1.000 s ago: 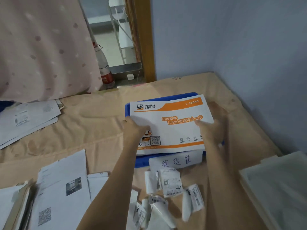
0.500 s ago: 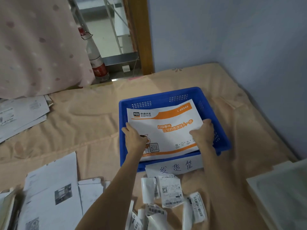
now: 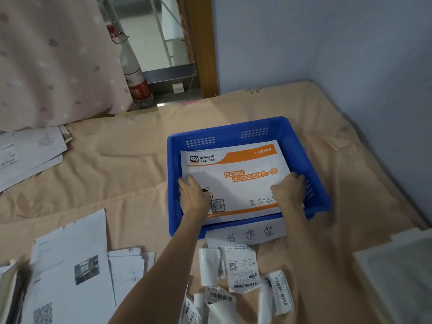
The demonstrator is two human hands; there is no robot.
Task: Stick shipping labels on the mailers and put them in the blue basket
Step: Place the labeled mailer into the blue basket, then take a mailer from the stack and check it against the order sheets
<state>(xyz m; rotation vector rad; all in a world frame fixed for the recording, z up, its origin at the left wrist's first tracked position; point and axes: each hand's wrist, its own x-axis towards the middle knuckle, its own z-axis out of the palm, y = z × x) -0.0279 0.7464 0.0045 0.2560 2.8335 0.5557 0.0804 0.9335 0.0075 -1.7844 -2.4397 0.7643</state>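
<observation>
A white and orange mailer (image 3: 236, 174) lies inside the blue basket (image 3: 289, 136) on the tan bedsheet. My left hand (image 3: 194, 195) grips the mailer's near left edge. My right hand (image 3: 289, 189) grips its near right edge, fingers curled over the side. A white paper sign with handwriting (image 3: 247, 235) hangs on the basket's front wall. Several curled shipping labels (image 3: 240, 267) with barcodes lie loose on the sheet just in front of the basket.
White printed sheets (image 3: 70, 272) lie at the near left, and more papers (image 3: 28, 153) at the far left under a pink curtain (image 3: 53, 57). A pale tray (image 3: 397, 277) sits at the near right. A bottle (image 3: 135, 76) stands beyond the bed, the blue wall on the right.
Both hands have lowered the mailer from above the basket down into it. It now lies flatter inside, with both hands still on its near edges.
</observation>
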